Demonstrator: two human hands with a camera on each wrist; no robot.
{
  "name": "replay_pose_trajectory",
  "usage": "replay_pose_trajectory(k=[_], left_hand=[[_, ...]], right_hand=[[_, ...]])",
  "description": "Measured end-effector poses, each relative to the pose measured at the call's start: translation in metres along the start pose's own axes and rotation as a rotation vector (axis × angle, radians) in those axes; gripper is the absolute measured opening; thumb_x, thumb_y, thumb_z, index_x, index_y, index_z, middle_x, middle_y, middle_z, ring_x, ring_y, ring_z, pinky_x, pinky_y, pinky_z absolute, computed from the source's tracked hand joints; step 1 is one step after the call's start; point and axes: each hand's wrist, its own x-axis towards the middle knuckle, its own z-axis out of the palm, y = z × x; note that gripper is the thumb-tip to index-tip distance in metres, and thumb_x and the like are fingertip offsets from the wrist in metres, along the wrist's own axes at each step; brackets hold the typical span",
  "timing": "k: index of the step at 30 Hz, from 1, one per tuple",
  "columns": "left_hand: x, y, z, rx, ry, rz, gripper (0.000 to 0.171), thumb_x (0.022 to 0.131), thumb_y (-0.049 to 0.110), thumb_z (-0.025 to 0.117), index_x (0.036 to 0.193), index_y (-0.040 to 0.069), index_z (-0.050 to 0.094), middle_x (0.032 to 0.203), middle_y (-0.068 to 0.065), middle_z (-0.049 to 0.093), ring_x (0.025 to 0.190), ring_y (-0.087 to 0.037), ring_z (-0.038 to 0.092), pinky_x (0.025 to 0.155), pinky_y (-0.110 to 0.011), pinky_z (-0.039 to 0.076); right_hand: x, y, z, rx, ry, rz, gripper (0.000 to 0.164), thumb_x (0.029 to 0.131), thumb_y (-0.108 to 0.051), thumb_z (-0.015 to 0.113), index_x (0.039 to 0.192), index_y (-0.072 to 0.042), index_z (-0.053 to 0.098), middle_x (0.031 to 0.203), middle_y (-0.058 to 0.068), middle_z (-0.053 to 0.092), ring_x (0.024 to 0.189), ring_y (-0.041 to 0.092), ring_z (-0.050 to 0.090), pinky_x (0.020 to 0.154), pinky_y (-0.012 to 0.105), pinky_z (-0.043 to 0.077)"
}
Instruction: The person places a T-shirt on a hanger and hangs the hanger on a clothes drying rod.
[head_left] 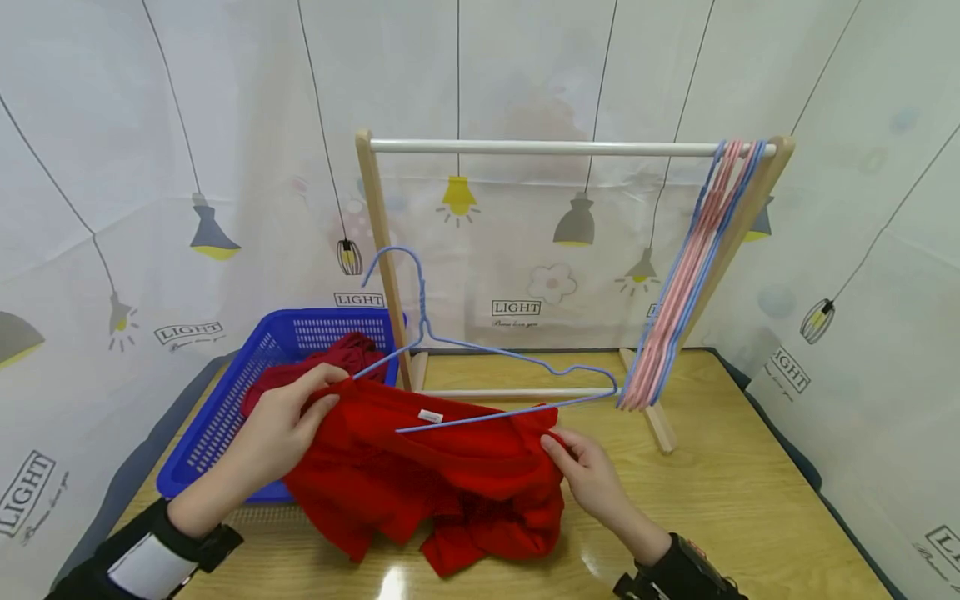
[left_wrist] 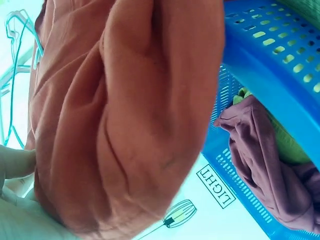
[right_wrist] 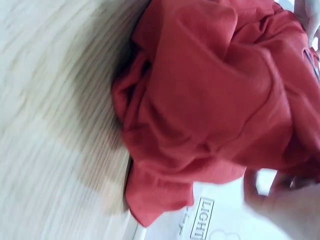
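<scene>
Head view: holding a bright red cloth garment [head_left: 487, 471] between both hands above a pale wood-grained bench [head_left: 735, 475], with the left hand [head_left: 288, 417] curled on the left edge of the opening and the right hand [head_left: 592, 479] pinching the right edge between thumb and fingers. Across that opening, a slim light-blue triangular hanger [head_left: 491, 350], left end out of sight in the cloth beside the left hand, right end jutting free above the right hand. Probably at the point of working that free end in. Grip firmly on the left to stop the hidden end slipping out; slide leftward slightly for slack, then stretch the right edge outward and up over the tip, easing rather than yanking. Line up the hook with the small white label [head_left: 431, 416] between the hands. Beware of snagging loose folds on the blue perforated plastic basket [head_left: 232, 387] behind the left hand.
</scene>
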Motion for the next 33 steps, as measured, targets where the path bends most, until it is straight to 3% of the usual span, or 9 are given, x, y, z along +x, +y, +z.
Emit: replay_pose_trajectory(k=[3, 6, 10, 15, 18, 23, 29, 33], left_hand=[[0.001, 0.000, 0.001, 0.010, 0.006, 0.038, 0.029, 0.088, -0.006, 0.058, 0.112, 0.011, 0.057, 0.090, -0.006, 0.065, 0.071, -0.015, 0.059, 0.064, -0.033, 0.053], [0.001, -0.001, 0.001, 0.006, -0.010, 0.050, 0.038, 0.087, -0.011, 0.056, 0.117, 0.013, 0.054, 0.103, -0.010, 0.066, 0.090, -0.023, 0.064, 0.072, -0.039, 0.054], [0.002, -0.002, 0.002, -0.025, -0.074, 0.028, 0.052, 0.088, -0.013, 0.050, 0.128, 0.020, 0.049, 0.106, -0.010, 0.065, 0.089, -0.023, 0.062, 0.066, -0.034, 0.052], [0.002, -0.002, 0.006, -0.090, -0.139, -0.016, 0.053, 0.093, -0.006, 0.046, 0.134, 0.026, 0.048, 0.127, -0.006, 0.059, 0.110, -0.026, 0.059, 0.088, -0.048, 0.050], [0.001, -0.001, 0.010, -0.103, -0.162, -0.010, 0.046, 0.097, 0.007, 0.048, 0.137, 0.030, 0.047, 0.133, -0.002, 0.056, 0.122, -0.027, 0.053, 0.096, -0.054, 0.044], [-0.002, 0.001, 0.016, -0.078, -0.170, -0.003, 0.037, 0.098, 0.022, 0.051, 0.134, 0.030, 0.053, 0.127, 0.001, 0.061, 0.117, -0.024, 0.058, 0.092, -0.049, 0.048], [-0.003, 0.002, 0.020, -0.070, -0.105, 0.029, 0.025, 0.095, 0.011, 0.056, 0.116, 0.019, 0.066, 0.104, 0.007, 0.068, 0.094, -0.010, 0.062, 0.080, -0.034, 0.053], [-0.003, 0.003, 0.022, -0.070, -0.080, 0.058, 0.026, 0.094, 0.003, 0.055, 0.113, 0.017, 0.066, 0.101, 0.007, 0.067, 0.094, -0.009, 0.061, 0.082, -0.036, 0.054]], right_hand=[[0.000, 0.000, -0.002, 0.081, -0.100, -0.089, 0.013, 0.097, -0.004, 0.048, 0.087, -0.005, 0.057, 0.073, -0.005, 0.048, 0.068, 0.002, 0.047, 0.057, 0.023, 0.043], [0.000, 0.000, -0.003, 0.117, -0.140, -0.120, 0.010, 0.096, -0.001, 0.049, 0.097, -0.004, 0.058, 0.078, -0.007, 0.051, 0.072, 0.001, 0.049, 0.059, 0.023, 0.043], [0.002, 0.000, -0.007, 0.075, -0.096, -0.084, 0.013, 0.094, -0.002, 0.054, 0.104, -0.004, 0.062, 0.081, -0.013, 0.057, 0.073, 0.000, 0.051, 0.061, 0.021, 0.045], [0.004, -0.003, -0.012, -0.013, -0.034, -0.027, 0.012, 0.093, -0.004, 0.056, 0.101, -0.003, 0.065, 0.083, -0.010, 0.059, 0.073, 0.000, 0.051, 0.063, 0.020, 0.045], [0.004, -0.005, -0.012, 0.009, -0.045, -0.024, 0.013, 0.094, -0.005, 0.055, 0.103, 0.000, 0.064, 0.089, -0.007, 0.060, 0.080, -0.001, 0.053, 0.069, 0.018, 0.046], [0.006, -0.006, -0.010, 0.127, -0.108, -0.078, 0.021, 0.091, -0.001, 0.059, 0.112, 0.000, 0.061, 0.097, -0.002, 0.062, 0.083, 0.000, 0.054, 0.069, 0.019, 0.049], [0.005, -0.025, -0.008, 0.046, -0.132, -0.093, 0.030, 0.081, -0.004, 0.073, 0.110, -0.007, 0.066, 0.090, 0.003, 0.063, 0.072, 0.002, 0.049, 0.055, 0.021, 0.044], [0.007, -0.024, -0.006, 0.023, -0.138, -0.143, 0.026, 0.077, -0.003, 0.075, 0.102, -0.004, 0.071, 0.074, 0.003, 0.057, 0.060, 0.004, 0.039, 0.049, 0.022, 0.035]])
